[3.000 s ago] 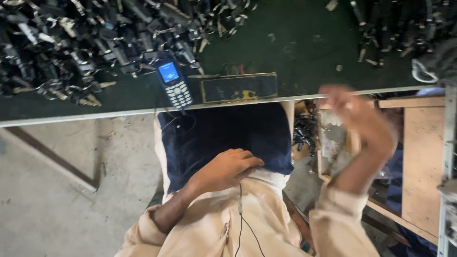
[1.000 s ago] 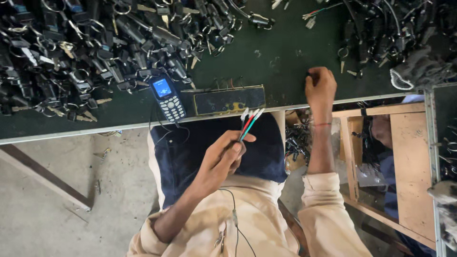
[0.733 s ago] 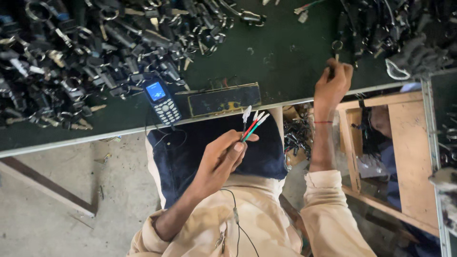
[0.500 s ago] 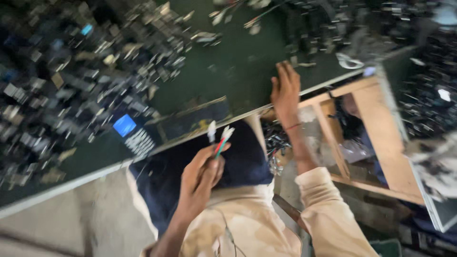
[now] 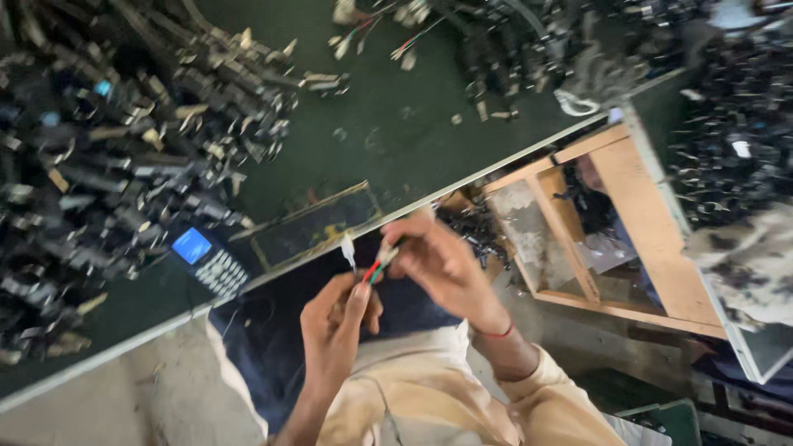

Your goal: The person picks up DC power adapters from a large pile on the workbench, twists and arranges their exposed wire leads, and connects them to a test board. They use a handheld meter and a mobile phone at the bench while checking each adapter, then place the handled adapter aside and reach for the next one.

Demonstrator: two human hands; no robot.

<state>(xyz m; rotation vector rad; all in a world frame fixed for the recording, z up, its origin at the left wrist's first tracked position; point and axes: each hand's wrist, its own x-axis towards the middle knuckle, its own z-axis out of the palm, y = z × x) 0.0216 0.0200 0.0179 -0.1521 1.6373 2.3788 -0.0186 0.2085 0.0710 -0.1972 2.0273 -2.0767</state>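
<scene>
— What did the head view show?

— Two bare hands met just under the edge of a dark green table (image 5: 363,140). The left hand (image 5: 334,330) was closed around a small bunch of wires (image 5: 373,268), red, green and white. The right hand (image 5: 438,260) pinched the top of that same bunch with its fingers curled shut.

— Which way did the wires point?

— They stood almost upright in the picture. Their long way ran from the left hand up toward the table edge, leaning a little to the right. One white end (image 5: 348,248) stuck up on the left side.

— What lay near them?

— A small phone with a lit blue screen (image 5: 206,258) lay on the table, left of the hands. A flat dark tray (image 5: 310,227) sat just beside it. A big pile of black plugs and cables (image 5: 107,157) covered the table's left part. A wooden frame (image 5: 611,223) stood to the right. The picture was a bit blurry.
</scene>
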